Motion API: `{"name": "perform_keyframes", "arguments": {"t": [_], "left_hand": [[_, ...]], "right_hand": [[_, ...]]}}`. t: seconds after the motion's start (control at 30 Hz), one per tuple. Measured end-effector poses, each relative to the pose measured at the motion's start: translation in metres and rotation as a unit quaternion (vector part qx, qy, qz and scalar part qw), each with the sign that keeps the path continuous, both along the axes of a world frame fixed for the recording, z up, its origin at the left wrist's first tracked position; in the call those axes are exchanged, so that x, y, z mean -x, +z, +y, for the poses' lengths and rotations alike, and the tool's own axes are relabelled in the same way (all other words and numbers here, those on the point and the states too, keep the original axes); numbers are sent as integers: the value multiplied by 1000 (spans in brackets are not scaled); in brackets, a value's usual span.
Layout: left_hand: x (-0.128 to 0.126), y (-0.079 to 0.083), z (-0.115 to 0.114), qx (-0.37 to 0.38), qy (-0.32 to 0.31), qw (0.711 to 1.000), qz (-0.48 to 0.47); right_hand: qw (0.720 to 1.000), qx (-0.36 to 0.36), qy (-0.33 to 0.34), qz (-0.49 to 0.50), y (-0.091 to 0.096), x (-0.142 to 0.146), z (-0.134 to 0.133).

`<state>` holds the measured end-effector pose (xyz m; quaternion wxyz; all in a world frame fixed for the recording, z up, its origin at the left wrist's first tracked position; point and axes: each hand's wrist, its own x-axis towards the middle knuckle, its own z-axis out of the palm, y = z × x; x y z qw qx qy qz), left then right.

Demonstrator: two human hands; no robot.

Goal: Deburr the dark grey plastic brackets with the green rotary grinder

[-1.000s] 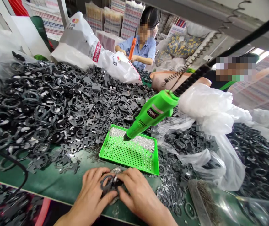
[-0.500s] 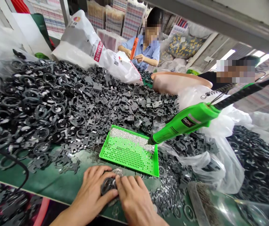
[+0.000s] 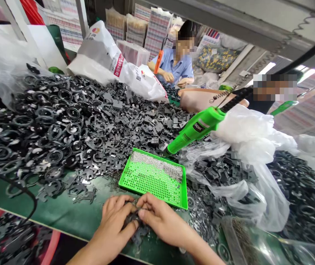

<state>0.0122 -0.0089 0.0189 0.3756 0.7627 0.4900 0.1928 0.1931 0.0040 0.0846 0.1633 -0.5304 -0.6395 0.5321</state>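
Near the front edge of the green table, my left hand [image 3: 115, 217] is closed around a dark plastic part [image 3: 139, 233]. From the other side my right hand [image 3: 160, 221] pinches the same part, its thumb and fingertips bent in against it. Much of the part is hidden by my fingers. Just beyond my hands lies a green perforated tray [image 3: 149, 183] with small silvery screws [image 3: 157, 164] along its far side. A green electric screwdriver [image 3: 192, 129] hangs tilted over the tray's back edge, its tip near the rim and touched by neither hand.
Dark ring-shaped parts [image 3: 54, 138] heap up at left, with flat dark clips [image 3: 151, 125] behind the tray. Clear plastic bags [image 3: 256, 136] stand at right. A pink tub [image 3: 52, 247] sits at lower left. A co-worker [image 3: 178, 66] sits across the table beside an orange screwdriver [image 3: 158, 62].
The green screwdriver has swung left and away from me, off the screws. My right fingers have curled into a pinch, and more of the dark part shows below them. The co-worker's hands have shifted.
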Motion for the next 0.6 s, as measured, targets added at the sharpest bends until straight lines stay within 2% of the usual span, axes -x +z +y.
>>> {"name": "perform_keyframes", "arguments": {"t": [0.1, 0.23, 0.33, 0.4, 0.6], "left_hand": [[-2, 2, -2, 1, 6, 1000, 3], [0, 0, -3, -7, -4, 1000, 2], [1, 0, -2, -5, -8, 1000, 4], [2, 0, -2, -1, -11, 1000, 6], [3, -1, -2, 3, -15, 1000, 6]], "right_hand": [[994, -34, 10, -103, 7, -13, 5], [964, -105, 120, -212, 13, -15, 8], [939, -133, 161, -274, 12, -13, 8], [932, -134, 172, -289, 11, -13, 8], [942, -123, 177, -257, 12, -14, 10]]}}
